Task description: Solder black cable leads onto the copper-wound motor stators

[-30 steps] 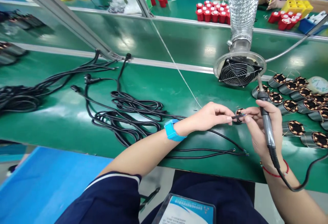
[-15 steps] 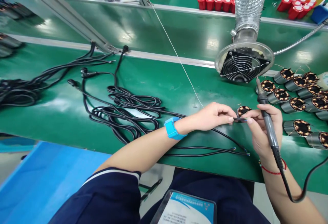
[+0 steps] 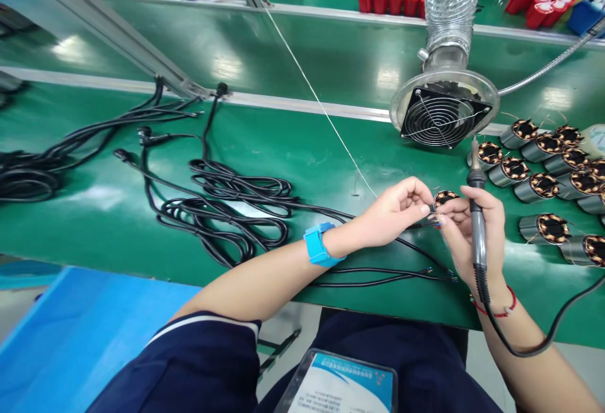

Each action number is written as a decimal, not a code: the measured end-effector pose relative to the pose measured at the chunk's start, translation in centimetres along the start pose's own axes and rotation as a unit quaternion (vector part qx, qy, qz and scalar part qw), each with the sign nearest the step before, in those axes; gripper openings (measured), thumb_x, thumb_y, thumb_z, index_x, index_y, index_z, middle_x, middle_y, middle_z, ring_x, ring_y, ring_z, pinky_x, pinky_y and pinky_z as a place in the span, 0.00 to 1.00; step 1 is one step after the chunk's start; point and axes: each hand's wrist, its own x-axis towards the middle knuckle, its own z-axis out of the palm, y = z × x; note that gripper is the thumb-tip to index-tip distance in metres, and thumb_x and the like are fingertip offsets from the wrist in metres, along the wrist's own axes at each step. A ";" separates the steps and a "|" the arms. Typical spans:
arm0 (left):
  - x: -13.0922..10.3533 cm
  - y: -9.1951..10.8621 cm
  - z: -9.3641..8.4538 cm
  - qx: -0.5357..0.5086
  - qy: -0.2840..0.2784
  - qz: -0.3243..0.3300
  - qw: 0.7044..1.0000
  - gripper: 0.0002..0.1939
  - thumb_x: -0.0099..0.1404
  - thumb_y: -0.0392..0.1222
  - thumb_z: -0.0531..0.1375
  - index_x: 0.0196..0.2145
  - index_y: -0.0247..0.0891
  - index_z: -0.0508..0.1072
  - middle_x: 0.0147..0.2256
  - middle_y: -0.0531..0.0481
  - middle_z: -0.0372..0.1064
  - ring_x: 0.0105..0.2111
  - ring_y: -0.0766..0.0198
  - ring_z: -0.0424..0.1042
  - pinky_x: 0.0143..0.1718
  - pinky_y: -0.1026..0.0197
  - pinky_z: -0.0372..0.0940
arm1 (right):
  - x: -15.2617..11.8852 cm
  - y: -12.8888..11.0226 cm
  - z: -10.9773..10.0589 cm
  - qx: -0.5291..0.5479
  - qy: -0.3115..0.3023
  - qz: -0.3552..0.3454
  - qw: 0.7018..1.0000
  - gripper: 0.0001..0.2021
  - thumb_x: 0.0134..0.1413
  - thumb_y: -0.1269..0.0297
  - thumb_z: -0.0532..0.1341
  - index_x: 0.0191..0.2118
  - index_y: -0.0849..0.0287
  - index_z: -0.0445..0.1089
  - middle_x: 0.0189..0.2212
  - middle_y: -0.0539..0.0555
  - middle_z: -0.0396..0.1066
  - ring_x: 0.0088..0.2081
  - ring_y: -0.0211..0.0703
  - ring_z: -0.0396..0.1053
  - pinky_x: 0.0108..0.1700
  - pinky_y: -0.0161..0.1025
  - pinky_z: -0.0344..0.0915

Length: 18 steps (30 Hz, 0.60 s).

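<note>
Across the near centre of a glossy green tabletop [image 3: 326, 139], two straight thin black cables [image 3: 378, 280]. Farther in, gripping a grey-and-black pencil-shaped soldering iron [image 3: 478, 230] in the right hand [image 3: 493, 236], tip toward the far side; pinching with the left hand [image 3: 390, 214] close beside, on what too small to tell. At both hands' fingertips, a black cable tip with coloured wires [image 3: 424, 225]. Just beyond, a copper-wound steel cylinder [image 3: 445, 198]; far right, a round-grilled black fan [image 3: 439, 118].

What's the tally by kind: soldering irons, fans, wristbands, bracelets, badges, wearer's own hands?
Soldering iron: 1
Fan: 1
Blue wristband: 1
Red bracelet: 1
Badge: 1
Wearer's hands: 2 (left hand, right hand)
Total: 7
</note>
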 end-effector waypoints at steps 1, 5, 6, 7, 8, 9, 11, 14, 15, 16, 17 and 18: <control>0.0 0.1 0.0 0.015 -0.003 0.004 1.000 0.07 0.62 0.40 0.59 0.35 0.35 0.64 0.28 0.56 0.58 0.27 0.72 0.58 0.31 0.66 0.57 | 0.0 0.0 0.0 -0.007 -0.001 -0.010 1.000 0.20 0.55 0.68 0.64 0.52 0.52 0.59 0.34 0.49 0.72 0.33 0.37 0.73 0.38 0.39 0.74; -0.2 0.5 -0.3 0.085 -0.047 -0.012 0.995 0.05 0.64 0.39 0.56 0.34 0.34 0.65 0.30 0.54 0.62 0.30 0.71 0.62 0.33 0.65 0.59 | 0.0 -0.1 0.1 -0.023 0.003 -0.043 0.999 0.18 0.55 0.70 0.62 0.50 0.53 0.60 0.34 0.50 0.71 0.35 0.38 0.73 0.39 0.40 0.73; -0.2 0.7 -0.4 0.082 -0.072 -0.038 0.993 0.06 0.65 0.40 0.55 0.34 0.34 0.64 0.29 0.54 0.63 0.29 0.71 0.63 0.32 0.65 0.60 | -0.1 -0.1 0.1 -0.026 0.005 -0.053 0.998 0.17 0.55 0.70 0.62 0.50 0.53 0.60 0.33 0.49 0.70 0.35 0.38 0.72 0.40 0.40 0.72; -0.2 0.9 -0.5 0.072 -0.097 -0.067 0.990 0.07 0.66 0.42 0.54 0.33 0.35 0.64 0.28 0.54 0.63 0.27 0.71 0.64 0.30 0.65 0.59 | -0.1 -0.2 0.1 -0.030 0.008 -0.064 0.997 0.17 0.55 0.71 0.62 0.49 0.53 0.61 0.32 0.48 0.70 0.34 0.38 0.72 0.41 0.41 0.72; -0.2 1.0 -0.6 0.060 -0.116 -0.093 0.987 0.08 0.66 0.43 0.53 0.33 0.35 0.63 0.26 0.55 0.63 0.24 0.71 0.63 0.28 0.65 0.58 | -0.1 -0.2 0.1 -0.036 0.009 -0.072 0.997 0.17 0.55 0.71 0.62 0.49 0.53 0.61 0.32 0.48 0.69 0.34 0.38 0.71 0.42 0.42 0.71; -0.2 1.1 -0.6 0.055 -0.123 -0.108 0.985 0.09 0.66 0.43 0.53 0.32 0.35 0.63 0.24 0.57 0.61 0.22 0.72 0.61 0.26 0.66 0.57 | -0.1 -0.2 0.0 -0.044 0.007 -0.078 0.996 0.17 0.55 0.71 0.62 0.49 0.53 0.61 0.32 0.48 0.69 0.34 0.38 0.71 0.44 0.43 0.71; 0.0 1.1 -0.8 0.086 -0.094 -0.106 0.986 0.07 0.64 0.40 0.55 0.30 0.34 0.65 0.23 0.58 0.59 0.22 0.73 0.58 0.26 0.66 0.54 | 0.0 -0.2 -0.3 -0.074 -0.005 -0.073 0.995 0.17 0.56 0.70 0.61 0.50 0.53 0.61 0.32 0.49 0.71 0.36 0.40 0.72 0.47 0.46 0.70; 0.6 0.7 -1.1 0.176 -0.008 -0.089 0.980 0.06 0.61 0.34 0.56 0.27 0.33 0.66 0.23 0.58 0.58 0.24 0.73 0.56 0.28 0.66 0.53 | 0.2 0.2 -1.3 -0.178 0.000 -0.049 0.983 0.18 0.57 0.67 0.61 0.53 0.52 0.61 0.40 0.54 0.74 0.44 0.46 0.73 0.52 0.52 0.68; 0.8 0.5 -1.3 0.196 0.013 -0.090 0.976 0.06 0.61 0.33 0.55 0.26 0.33 0.66 0.23 0.58 0.58 0.24 0.72 0.56 0.28 0.66 0.53 | 0.3 0.4 -1.7 -0.224 0.013 -0.038 0.974 0.20 0.57 0.66 0.61 0.55 0.52 0.60 0.44 0.56 0.73 0.47 0.49 0.72 0.54 0.54 0.67; 1.0 0.2 -1.4 0.205 0.028 -0.093 0.974 0.06 0.60 0.33 0.55 0.25 0.34 0.65 0.22 0.58 0.58 0.24 0.72 0.56 0.28 0.66 0.52 | 0.4 0.6 -2.1 -0.264 0.025 -0.025 0.964 0.21 0.57 0.65 0.61 0.56 0.52 0.60 0.47 0.58 0.72 0.49 0.51 0.71 0.55 0.56 0.66; 1.2 0.0 -1.5 0.204 0.036 -0.096 0.974 0.06 0.60 0.32 0.55 0.25 0.34 0.65 0.22 0.58 0.59 0.23 0.72 0.55 0.27 0.66 0.52 | 0.5 0.9 -2.4 -0.293 0.029 -0.009 0.956 0.22 0.57 0.65 0.61 0.56 0.53 0.60 0.49 0.59 0.72 0.50 0.52 0.71 0.54 0.57 0.67; 1.4 -0.2 -1.7 0.198 0.042 -0.100 0.974 0.05 0.59 0.32 0.55 0.25 0.34 0.66 0.22 0.58 0.58 0.23 0.72 0.55 0.27 0.66 0.52 | 0.6 1.0 -2.6 -0.312 0.022 0.007 0.950 0.22 0.57 0.64 0.61 0.57 0.53 0.60 0.49 0.60 0.72 0.50 0.53 0.71 0.54 0.57 0.68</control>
